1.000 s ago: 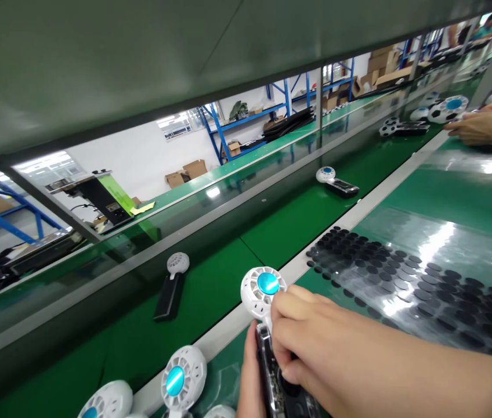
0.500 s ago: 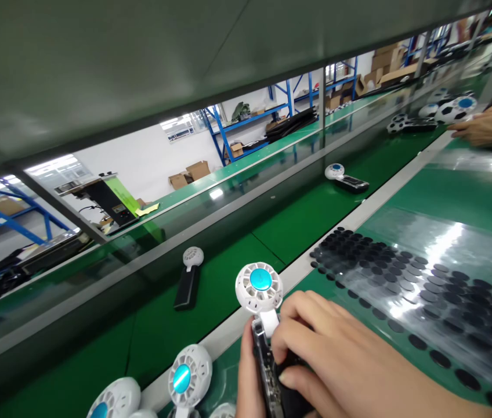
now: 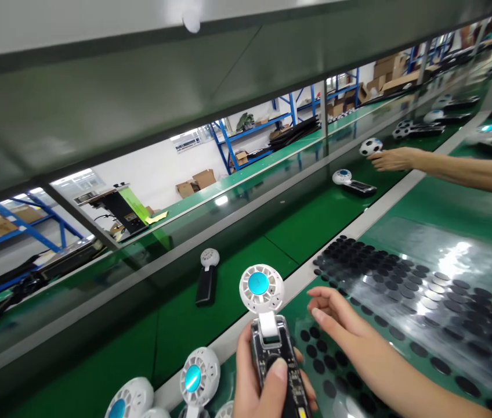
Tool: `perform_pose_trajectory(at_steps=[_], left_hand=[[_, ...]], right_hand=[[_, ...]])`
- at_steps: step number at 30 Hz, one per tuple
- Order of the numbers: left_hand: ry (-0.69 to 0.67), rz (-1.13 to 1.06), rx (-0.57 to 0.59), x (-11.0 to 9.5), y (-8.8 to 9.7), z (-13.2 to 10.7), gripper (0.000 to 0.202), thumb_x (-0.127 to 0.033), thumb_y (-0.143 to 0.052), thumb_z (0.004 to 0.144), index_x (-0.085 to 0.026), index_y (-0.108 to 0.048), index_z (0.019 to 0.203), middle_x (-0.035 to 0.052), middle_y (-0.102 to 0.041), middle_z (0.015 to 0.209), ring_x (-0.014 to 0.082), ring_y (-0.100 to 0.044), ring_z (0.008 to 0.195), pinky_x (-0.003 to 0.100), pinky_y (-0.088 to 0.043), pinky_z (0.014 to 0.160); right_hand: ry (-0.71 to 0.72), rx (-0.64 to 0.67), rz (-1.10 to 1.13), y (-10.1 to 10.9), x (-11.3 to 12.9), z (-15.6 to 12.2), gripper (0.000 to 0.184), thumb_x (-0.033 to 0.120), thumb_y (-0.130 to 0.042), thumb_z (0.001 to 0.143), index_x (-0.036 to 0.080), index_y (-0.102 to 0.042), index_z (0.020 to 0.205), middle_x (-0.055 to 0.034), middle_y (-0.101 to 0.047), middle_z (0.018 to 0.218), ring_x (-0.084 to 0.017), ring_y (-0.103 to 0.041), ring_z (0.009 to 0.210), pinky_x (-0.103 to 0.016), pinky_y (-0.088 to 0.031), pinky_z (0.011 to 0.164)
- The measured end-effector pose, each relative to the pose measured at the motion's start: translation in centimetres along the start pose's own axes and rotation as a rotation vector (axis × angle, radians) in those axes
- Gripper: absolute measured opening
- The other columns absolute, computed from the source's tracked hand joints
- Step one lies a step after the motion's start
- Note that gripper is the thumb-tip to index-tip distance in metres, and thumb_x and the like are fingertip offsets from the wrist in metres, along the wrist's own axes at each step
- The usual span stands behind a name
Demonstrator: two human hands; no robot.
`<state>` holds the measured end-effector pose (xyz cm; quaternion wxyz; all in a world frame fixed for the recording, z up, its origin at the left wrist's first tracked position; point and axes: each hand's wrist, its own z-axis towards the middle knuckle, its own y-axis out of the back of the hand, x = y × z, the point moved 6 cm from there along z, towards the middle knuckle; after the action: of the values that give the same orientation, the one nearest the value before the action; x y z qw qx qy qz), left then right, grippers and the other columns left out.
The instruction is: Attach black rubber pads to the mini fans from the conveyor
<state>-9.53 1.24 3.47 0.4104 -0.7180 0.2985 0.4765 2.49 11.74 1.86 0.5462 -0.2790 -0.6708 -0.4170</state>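
From where I am standing, the left hand [image 3: 267, 395] is gripping the fan [image 3: 268, 326] by its dark, clear-cased handle, the thumb lying across the front and fingertips showing at the right edge. The fan is standing nearly upright, leaning a little left at the top, its white head and blue centre facing the wearer — all of it showing in front of the pale rail [image 3: 359, 226]. The right hand [image 3: 337, 319] is hovering apart from the fan, unclosed, its fingers loosely bent and the thumb lying close under them. Below and beside it, black discs [image 3: 419, 349] are lying in rows on a clear sheet [image 3: 396, 232] over the green worktop [image 3: 441, 197].

Lower left, a second fan [image 3: 200, 376] is sitting near the left hand, its blue centre catching the light. Beyond the rail, a dark-handled fan [image 3: 206, 284] is lying on the green belt [image 3: 289, 235]. Farther right, a co-worker's hand [image 3: 396, 158] is holding a ball-patterned fan [image 3: 370, 147] above the belt — arm reaching in across the worktop.
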Motion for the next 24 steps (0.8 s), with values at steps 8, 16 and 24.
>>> perform_pose_trajectory(at_steps=[8,16,24], left_hand=[[-0.154,0.095,-0.161,-5.3,1.0,2.2,0.037,-0.027,-0.056,0.07,-0.02,-0.037,0.101,0.0019,-0.065,0.069,0.0155,-0.061,0.052,0.021,-0.041,0.046],[-0.223,0.047,-0.172,-5.3,1.2,2.1,0.046,-0.031,-0.059,0.07,-0.022,-0.036,0.11,0.0027,-0.064,0.074,0.0188,-0.063,0.056,0.025,-0.043,0.046],[-0.241,0.018,-0.12,-5.0,1.3,2.3,0.05,-0.037,-0.058,0.07,-0.021,-0.036,0.111,0.0031,-0.063,0.074,0.0164,-0.06,0.053,0.023,-0.04,0.044]], right_hand=[[0.209,-0.009,-0.277,-0.7,-1.8,0.8,0.024,0.016,-0.03,0.088,0.019,-0.053,0.093,-0.0083,-0.052,0.1,-0.02,-0.052,0.098,-0.039,-0.043,0.089],[0.321,0.006,-0.513,-1.7,-1.1,0.4,0.019,0.013,-0.044,0.083,0.021,-0.061,0.083,-0.0085,-0.053,0.101,-0.025,-0.052,0.099,-0.04,-0.047,0.083],[0.348,0.003,-0.571,-1.9,-0.6,0.3,0.02,0.006,-0.046,0.081,0.02,-0.061,0.08,-0.0058,-0.056,0.092,-0.021,-0.055,0.088,-0.037,-0.048,0.077]])
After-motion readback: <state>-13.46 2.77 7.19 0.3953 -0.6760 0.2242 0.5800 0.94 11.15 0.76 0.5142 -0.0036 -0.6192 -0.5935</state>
